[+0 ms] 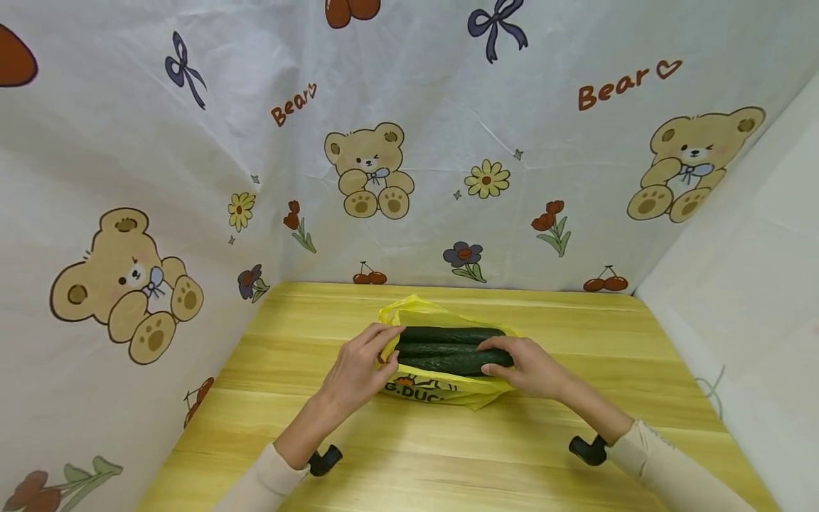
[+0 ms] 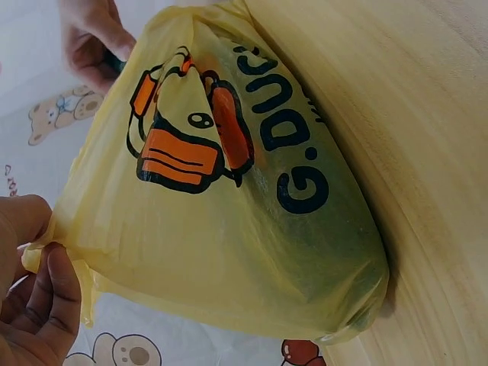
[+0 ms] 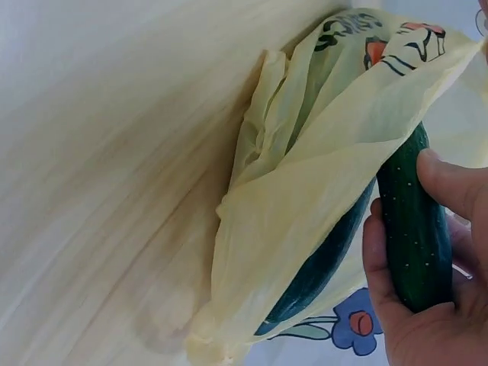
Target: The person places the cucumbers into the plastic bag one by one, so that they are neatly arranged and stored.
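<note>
A yellow plastic bag (image 1: 441, 392) printed with a cartoon duck and "G.DUCK" lies on its side across the wooden table, its mouth spread wide. Dark green cucumbers (image 1: 448, 334) show inside it, side by side. At the bag's left end my left hand (image 1: 358, 366) pinches the rim between thumb and fingers, plain in the left wrist view. My right hand (image 1: 530, 366) grips the right end of the front cucumber (image 3: 412, 229), thumb on one side and fingers round the other. In the right wrist view another cucumber (image 3: 320, 267) lies behind it, partly hidden by the bag.
A cloth printed with bears (image 1: 371, 171) and flowers hangs behind and to the left of the wooden table (image 1: 416, 455). A white panel (image 1: 755, 284) stands on the right, with a thin green string (image 1: 712, 391) near it. Black wrist camera mounts (image 1: 326, 461) sit below both wrists.
</note>
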The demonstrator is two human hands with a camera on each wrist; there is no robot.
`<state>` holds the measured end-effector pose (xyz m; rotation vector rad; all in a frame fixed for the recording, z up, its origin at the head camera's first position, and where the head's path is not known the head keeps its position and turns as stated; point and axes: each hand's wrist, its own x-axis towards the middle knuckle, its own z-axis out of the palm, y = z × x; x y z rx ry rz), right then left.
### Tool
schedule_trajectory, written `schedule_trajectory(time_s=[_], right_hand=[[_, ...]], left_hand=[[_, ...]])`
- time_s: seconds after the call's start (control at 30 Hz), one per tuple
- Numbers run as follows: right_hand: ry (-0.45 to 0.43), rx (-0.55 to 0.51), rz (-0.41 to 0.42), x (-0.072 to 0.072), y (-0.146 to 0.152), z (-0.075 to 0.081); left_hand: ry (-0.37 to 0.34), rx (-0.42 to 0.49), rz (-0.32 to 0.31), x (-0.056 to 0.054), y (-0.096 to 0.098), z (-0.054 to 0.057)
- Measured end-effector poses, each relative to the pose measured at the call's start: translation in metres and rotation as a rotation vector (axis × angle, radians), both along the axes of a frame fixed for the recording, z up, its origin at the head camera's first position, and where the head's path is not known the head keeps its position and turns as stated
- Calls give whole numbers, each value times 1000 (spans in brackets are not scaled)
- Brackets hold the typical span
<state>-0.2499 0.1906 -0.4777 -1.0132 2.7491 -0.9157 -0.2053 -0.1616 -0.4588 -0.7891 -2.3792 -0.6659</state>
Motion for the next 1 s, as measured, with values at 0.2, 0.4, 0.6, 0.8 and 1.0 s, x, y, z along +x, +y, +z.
schedule_trajectory(time_s=[0.2,0.4,0.6,0.8,1.0], right_hand=[[165,13,-17,-1,-4,-6],[182,-56,-34,-2,-1,-5],[182,-96,-101,-1,14,-1],[166,-111,-140,2,34,0],[125,-78,-217,-4,59,-8]], left_hand=[[5,13,-7,-1,1,-1],[-6,17,-19,-1,2,-2],[-9,15,-13,-1,-2,-5],[-29,44,-17,2,-8,-8],[-24,50,-29,0,-9,-11]])
